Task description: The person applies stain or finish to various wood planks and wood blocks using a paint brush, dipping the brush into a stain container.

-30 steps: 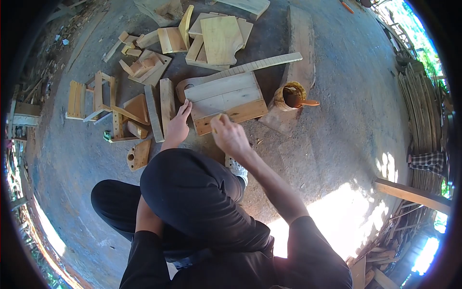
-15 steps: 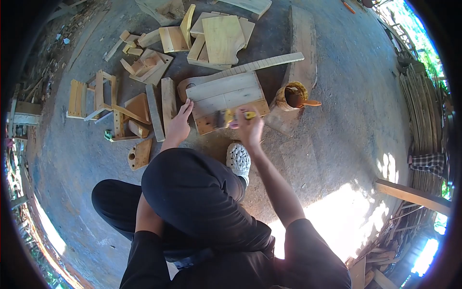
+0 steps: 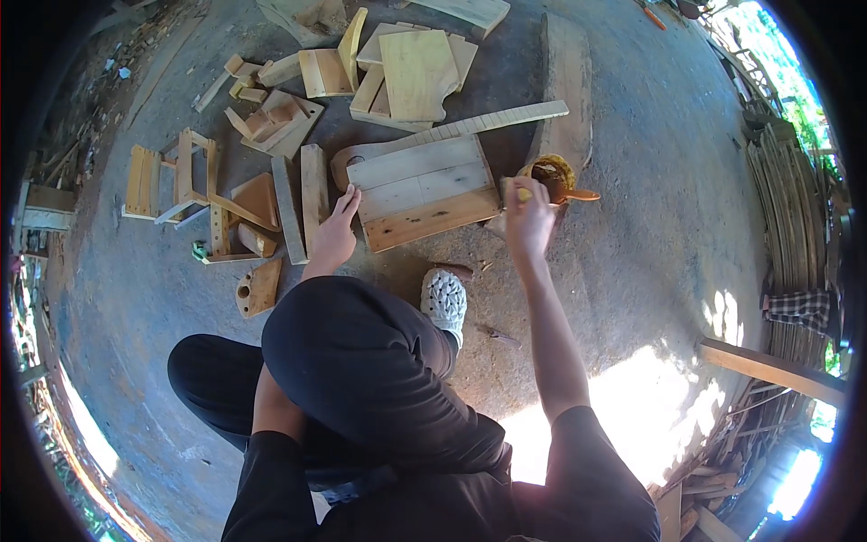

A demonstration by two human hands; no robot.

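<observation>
A wooden panel of joined boards, two pale and one browner, lies tilted before my feet. My left hand holds its left edge, fingers along the corner. Over at the right, my right hand is closed round a paintbrush with a yellow handle, at the near left rim of a stained bucket. The brush's bristles are hidden by the hand and bucket. An orange-handled tool leans out of the bucket's right side.
Behind the panel lies a long curved wooden piece. Two upright boards stand left of it. Cut wood pieces are piled at the back, with a small wooden frame at left. A plank lies behind the bucket.
My right hand has moved right with the paintbrush, from the panel's near board to the bucket. My left hand has stayed at the panel's left edge.
</observation>
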